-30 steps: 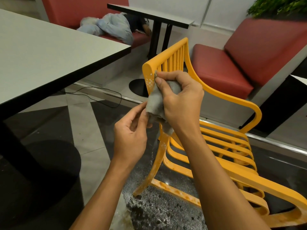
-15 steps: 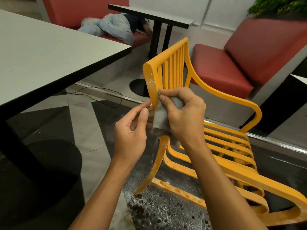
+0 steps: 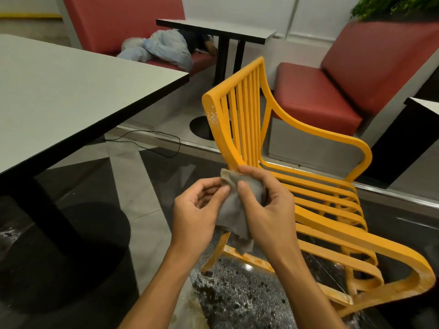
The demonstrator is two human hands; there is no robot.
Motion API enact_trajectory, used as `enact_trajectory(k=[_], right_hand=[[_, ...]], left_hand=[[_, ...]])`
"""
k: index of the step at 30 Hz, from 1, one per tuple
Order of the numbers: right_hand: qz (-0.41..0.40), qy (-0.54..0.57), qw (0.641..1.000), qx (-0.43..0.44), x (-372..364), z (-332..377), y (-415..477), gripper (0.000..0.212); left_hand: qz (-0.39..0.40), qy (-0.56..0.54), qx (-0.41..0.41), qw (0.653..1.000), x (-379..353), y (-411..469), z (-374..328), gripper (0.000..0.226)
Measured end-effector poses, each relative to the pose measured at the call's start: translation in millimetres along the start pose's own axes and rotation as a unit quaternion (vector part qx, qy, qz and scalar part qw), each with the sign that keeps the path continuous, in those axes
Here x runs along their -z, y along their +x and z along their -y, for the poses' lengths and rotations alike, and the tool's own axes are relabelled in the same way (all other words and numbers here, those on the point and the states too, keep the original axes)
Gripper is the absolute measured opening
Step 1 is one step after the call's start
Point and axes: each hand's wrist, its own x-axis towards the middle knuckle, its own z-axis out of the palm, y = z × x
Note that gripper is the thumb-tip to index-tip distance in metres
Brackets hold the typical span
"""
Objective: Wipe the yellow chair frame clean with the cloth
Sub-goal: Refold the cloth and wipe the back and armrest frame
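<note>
Gripping the grey cloth (image 3: 234, 210) in the right hand (image 3: 268, 210) and pinching its edge with the left hand (image 3: 194, 214), low on the rear post of the yellow chair frame (image 3: 221, 138), at seat level. Looks only partly done: white specks (image 3: 212, 115) high on the post, orange-brown grime on the lower rails (image 3: 247, 257), both likely left to wipe.

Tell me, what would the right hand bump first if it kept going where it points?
Probably the yellow slatted chair's rear post, just past the crumpled grey cloth the right hand grips; depth is unclear.
</note>
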Motion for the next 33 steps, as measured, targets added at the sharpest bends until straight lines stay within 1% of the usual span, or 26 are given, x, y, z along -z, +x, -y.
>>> enact_trajectory(k=[3, 6, 9, 11, 13, 15, 16, 17, 19, 22, 25, 27, 29, 31, 33], right_hand=[[-0.013, -0.01, 0.999, -0.046, 5.4, -1.9, -8.7, 0.031], [0.012, -0.04, 0.997, -0.071, 4.5, -3.0, -11.5, 0.023], [-0.016, -0.034, 0.998, -0.051, -4.5, -0.7, -16.0, 0.021], [-0.05, -0.031, 0.998, -0.039, -13.5, -0.4, -18.9, 0.021], [-0.087, -0.039, 0.995, -0.019, -23.6, -0.3, -21.0, 0.02], [-0.105, -0.035, 0.994, 0.002, -32.6, 1.5, -21.1, 0.019], [-0.102, -0.028, 0.994, 0.009, -35.9, 3.1, -20.0, 0.02], [-0.088, -0.019, 0.996, 0.013, -38.0, 4.5, -18.1, 0.021], [-0.033, 0.012, 0.999, 0.003, -38.7, 6.8, -13.3, 0.025], [0.038, 0.063, 0.997, -0.026, -35.4, 9.5, -5.4, 0.03], [0.085, 0.075, 0.993, -0.031, -33.8, 9.5, 0.7, 0.035], [0.109, 0.079, 0.99, -0.032, -32.6, 9.4, 4.6, 0.039], [0.12, 0.068, 0.99, -0.027, -28.6, 10.1, 8.5, 0.041], [0.11, 0.038, 0.993, -0.011, -20.9, 10.9, 11.0, 0.04], [0.084, 0.021, 0.996, -0.006, -9.7, 8.9, 11.5, 0.033]], left_hand=[[-0.016, 0.012, -0.005, 1.0, 5.5, -6.5, -3.4, 0.017], [-0.035, 0.018, -0.013, 0.999, 7.9, -11.0, -6.3, 0.02], [-0.107, 0.005, -0.003, 0.994, 4.7, -12.8, -4.1, 0.023], [-0.143, 0.01, -0.004, 0.99, 0.7, -16.1, -2.5, 0.019], [-0.165, 0.07, -0.034, 0.983, -2.2, -21.0, 0.2, 0.012], [-0.165, 0.115, -0.074, 0.977, -4.2, -24.9, 1.1, 0.009], [-0.15, 0.103, -0.073, 0.981, -4.9, -25.7, 1.4, 0.012], [-0.135, 0.065, -0.054, 0.987, -6.0, -25.9, 0.0, 0.016], [-0.126, -0.034, 0.001, 0.991, -6.9, -24.3, -7.1, 0.021], [-0.144, -0.136, 0.039, 0.979, -4.0, -15.8, -15.7, 0.027], [-0.15, -0.205, 0.067, 0.965, -3.3, -3.8, -20.8, 0.033], [-0.149, -0.218, 0.069, 0.962, -4.1, 5.5, -21.6, 0.032], [-0.158, -0.205, 0.05, 0.965, -5.6, 16.0, -22.2, 0.028], [-0.182, -0.157, 0.006, 0.971, -6.5, 28.5, -23.7, 0.025], [-0.195, -0.079, -0.066, 0.975, -7.6, 40.8, -27.1, 0.026]])
